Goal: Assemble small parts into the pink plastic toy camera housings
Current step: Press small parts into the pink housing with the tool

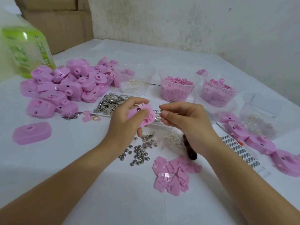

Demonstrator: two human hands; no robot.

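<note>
Left hand [128,122] grips 1 pink housing [140,118] (inner face showing, dark disc seated); right hand [183,120] pinches 1 small part [160,109].

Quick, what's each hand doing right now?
Left hand: grips a pink housing.
Right hand: pinches a tiny part, too small to identify.

Tiny indistinct part [161,110] in right hand [183,120]

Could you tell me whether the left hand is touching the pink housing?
Touching: the head view shows the left hand gripping the pink housing, fingers around it.
</note>
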